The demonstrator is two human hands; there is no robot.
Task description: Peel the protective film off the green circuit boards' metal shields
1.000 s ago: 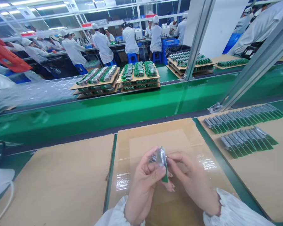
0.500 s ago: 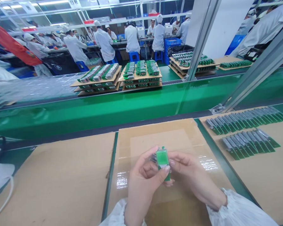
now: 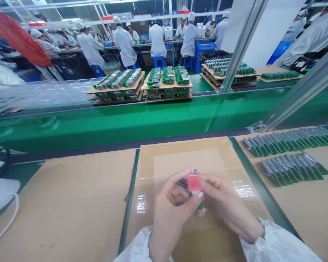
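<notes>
A small circuit board with a square screen (image 3: 194,182) is held up above the taped cardboard sheet (image 3: 150,171). The screen glows red, and a bit of green board shows below it. My left hand (image 3: 172,202) is closed around it, thumb at the screen's lower edge. From the other side my right hand (image 3: 221,194) pinches the board's right edge. Dark metallic parts stick out on the left, behind the screen; the back of the board is hidden.
Rows of boards (image 3: 295,167) lie on cardboard at the right. Bare cardboard (image 3: 71,196) lies left, beside a white object with a cable (image 3: 5,200). Beyond the green barrier (image 3: 125,127) stand stacked trays of boards (image 3: 168,87). A metal post (image 3: 240,47) rises right; people in white coats work behind.
The screen has turned from green to red. Both hands keep hold of the board. The whole view has shifted slightly, so things appear a little farther right.
</notes>
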